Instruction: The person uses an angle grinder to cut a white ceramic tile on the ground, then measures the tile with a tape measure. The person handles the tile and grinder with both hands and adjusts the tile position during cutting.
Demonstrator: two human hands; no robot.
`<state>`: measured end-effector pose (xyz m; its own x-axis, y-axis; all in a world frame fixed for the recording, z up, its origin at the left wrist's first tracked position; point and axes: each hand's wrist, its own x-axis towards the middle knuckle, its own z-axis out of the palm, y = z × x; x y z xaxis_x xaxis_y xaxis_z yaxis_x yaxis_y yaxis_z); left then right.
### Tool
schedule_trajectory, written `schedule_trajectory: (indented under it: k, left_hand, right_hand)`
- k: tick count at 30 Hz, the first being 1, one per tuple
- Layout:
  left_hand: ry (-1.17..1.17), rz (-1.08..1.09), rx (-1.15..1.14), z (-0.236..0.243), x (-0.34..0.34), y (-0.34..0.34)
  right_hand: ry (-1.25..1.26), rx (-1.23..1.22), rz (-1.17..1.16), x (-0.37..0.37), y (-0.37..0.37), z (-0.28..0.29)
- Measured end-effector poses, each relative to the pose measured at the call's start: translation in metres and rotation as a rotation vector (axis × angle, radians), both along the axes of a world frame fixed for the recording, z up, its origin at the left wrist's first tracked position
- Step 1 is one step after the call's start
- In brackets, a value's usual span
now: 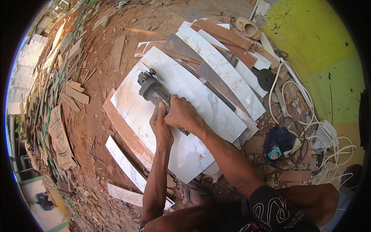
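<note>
A grey angle grinder (151, 89) rests its disc on a white marbled tile (181, 154) lying on red earth. My right hand (182, 113) is closed around the grinder's body from above. Just to the left, my left hand (160, 125) grips the rear of the same tool from below. A second long white tile (201, 96) lies across the first one, right beside the grinder's head. Both forearms come in from the lower edge.
More tile strips (228, 73) and brown offcuts are stacked behind. Narrow white strips (125, 164) lie at the lower left. A tangle of white cable (309, 127), a tape measure (274, 153) and a loose disc (266, 78) sit at right, by a yellow-green wall (320, 50). Scrap wood (58, 116) lies along the left.
</note>
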<state>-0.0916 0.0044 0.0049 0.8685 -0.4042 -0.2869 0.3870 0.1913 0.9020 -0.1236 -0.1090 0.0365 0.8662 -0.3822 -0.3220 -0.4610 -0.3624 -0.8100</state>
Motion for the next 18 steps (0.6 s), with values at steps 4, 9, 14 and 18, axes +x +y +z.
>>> schedule_trajectory:
  k: [4,9,14,18]
  left_hand:
    - [-0.005,-0.006,0.011,-0.001,0.000,0.000]
    - [-0.012,-0.012,0.016,0.001,-0.003,0.000]
    - [-0.012,-0.009,-0.006,0.003,-0.006,0.000]
    - [-0.009,-0.019,0.007,-0.001,-0.011,0.007]
  right_hand:
    - [-0.005,-0.004,-0.006,-0.001,0.000,-0.001]
    - [-0.003,0.005,-0.001,-0.002,-0.001,-0.002]
    - [-0.002,0.014,-0.003,-0.004,0.001,-0.002]
    - [0.003,-0.008,0.005,-0.009,0.005,-0.004]
